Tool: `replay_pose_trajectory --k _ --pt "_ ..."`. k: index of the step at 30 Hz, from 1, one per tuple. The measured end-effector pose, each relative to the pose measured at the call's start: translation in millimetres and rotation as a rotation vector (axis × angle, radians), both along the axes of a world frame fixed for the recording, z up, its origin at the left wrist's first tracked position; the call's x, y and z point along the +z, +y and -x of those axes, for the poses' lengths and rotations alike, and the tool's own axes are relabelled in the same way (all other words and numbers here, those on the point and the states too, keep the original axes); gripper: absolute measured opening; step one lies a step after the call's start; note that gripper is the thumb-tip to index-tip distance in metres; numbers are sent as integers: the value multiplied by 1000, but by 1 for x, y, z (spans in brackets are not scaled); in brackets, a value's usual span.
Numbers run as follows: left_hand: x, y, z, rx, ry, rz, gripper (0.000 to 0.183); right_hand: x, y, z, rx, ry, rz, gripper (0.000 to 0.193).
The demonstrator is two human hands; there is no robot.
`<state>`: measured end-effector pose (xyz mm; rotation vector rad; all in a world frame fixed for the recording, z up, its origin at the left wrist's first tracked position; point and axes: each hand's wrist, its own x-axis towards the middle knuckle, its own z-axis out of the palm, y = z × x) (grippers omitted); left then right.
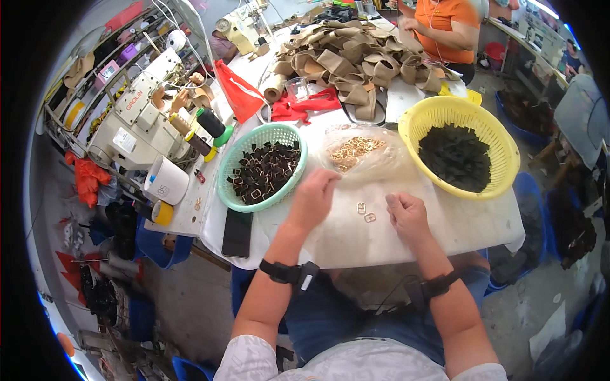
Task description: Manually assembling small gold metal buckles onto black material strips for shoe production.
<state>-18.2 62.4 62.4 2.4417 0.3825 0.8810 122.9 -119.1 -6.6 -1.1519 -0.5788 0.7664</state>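
Note:
My left hand (312, 198) is over the white-covered table, its fingers pinched together beside a clear plastic bag (375, 166) of gold-coloured metal buckles (357, 151). Whatever it pinches, if anything, is too small to make out. My right hand (410, 218) has its fingers curled in and the thumb up; its inside is hidden. Between the hands lie two loose buckles (361, 207). A mint-green basket (223, 184) at the left holds black strap pieces (264, 171) with buckles on them. In the yellow basket (508, 146) at the right are plain black strips (454, 155).
A black phone (237, 233) lies by the table's left edge. Further left are a sewing machine (136, 120), thread spools (213, 124) and a white cup (166, 180). Brown pieces (346, 63) are heaped at the back, with a person in orange (448, 32) beyond.

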Motion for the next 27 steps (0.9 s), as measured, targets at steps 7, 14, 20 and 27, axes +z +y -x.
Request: replay_pose_trajectory --k 7,14,20,27 --pt "-29 -6 -33 136 87 -159 37 3 4 2 -37 28 -24 35" --pt "-32 7 -35 45 280 -124 36 1 5 0 4 4 10 29" --pt "-29 4 -49 139 126 -218 27 3 6 2 0 -2 1 28" --pt "-32 3 -51 148 205 -208 18 4 6 3 -6 2 -2 30"
